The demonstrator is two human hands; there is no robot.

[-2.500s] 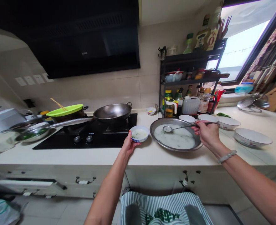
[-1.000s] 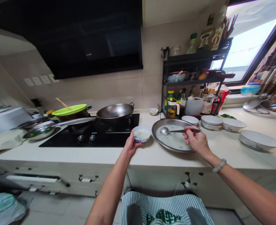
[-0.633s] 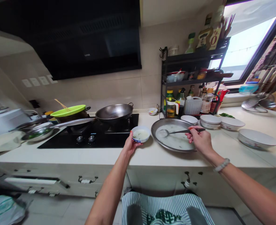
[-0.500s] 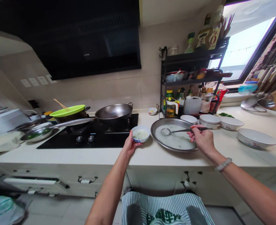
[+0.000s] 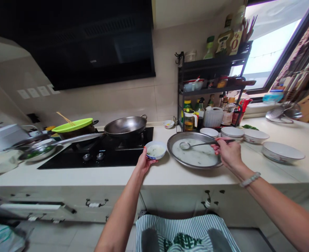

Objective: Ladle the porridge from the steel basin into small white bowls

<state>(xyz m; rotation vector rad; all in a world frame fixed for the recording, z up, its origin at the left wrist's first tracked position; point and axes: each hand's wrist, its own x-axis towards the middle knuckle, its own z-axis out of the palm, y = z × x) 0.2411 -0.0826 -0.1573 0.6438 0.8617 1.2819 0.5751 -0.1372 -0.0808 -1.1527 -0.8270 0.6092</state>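
Note:
My left hand [image 5: 144, 161] is closed on the side of a small white bowl [image 5: 156, 150] holding pale liquid with green bits, just left of a wide metal basin. That basin [image 5: 171, 156] contains a milky soup [image 5: 199, 155] with dark green flecks. Over the basin's right rim, my right hand [image 5: 229, 153] grips the dark handle of a ladle [image 5: 185, 145]. The ladle's small round head is at the soup's surface on the left; whether it is full I cannot tell.
Several white bowls [image 5: 283, 153] stand right of the basin. Behind it is a black rack [image 5: 212, 64] with bottles. To the left, a wok [image 5: 125, 126] and a pot under a green colander [image 5: 73, 125] sit on the black stove [image 5: 102, 164]. A tiny dish [image 5: 168, 124] stands by the wall.
The view has shifted slightly. Both hands keep their holds on the bowl and the ladle, and the ladle's head stays in the left part of the basin.

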